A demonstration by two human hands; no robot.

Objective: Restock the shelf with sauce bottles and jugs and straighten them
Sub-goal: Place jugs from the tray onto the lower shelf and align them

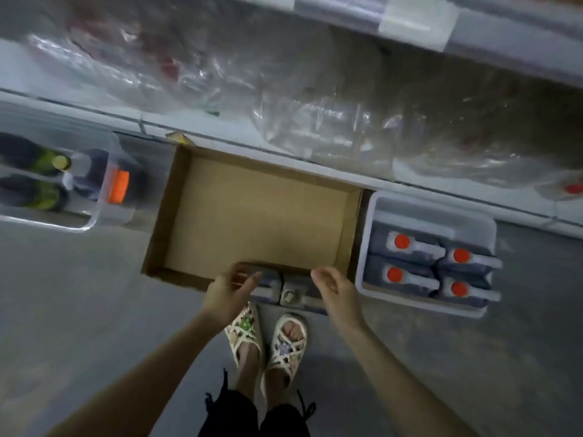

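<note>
Two grey jugs (291, 290) stand on the floor at the near edge of an open cardboard box (262, 212), whose brown bottom is bare. My left hand (232, 287) hovers over the left jug with curled fingers; I cannot tell whether it touches it. My right hand (334, 285) hangs just right of the right jug, fingers loosely curled, holding nothing. A white tray (369, 247) to the right holds several dark jugs with red caps (402, 241). The shelf (220, 134) runs across the top of the view.
A clear bin (104, 212) at left holds dark bottles with green labels and an orange-capped container. Clear plastic-wrapped packs (331, 127) fill the lower shelf. My sandalled feet (268, 339) stand on the grey floor right behind the two jugs.
</note>
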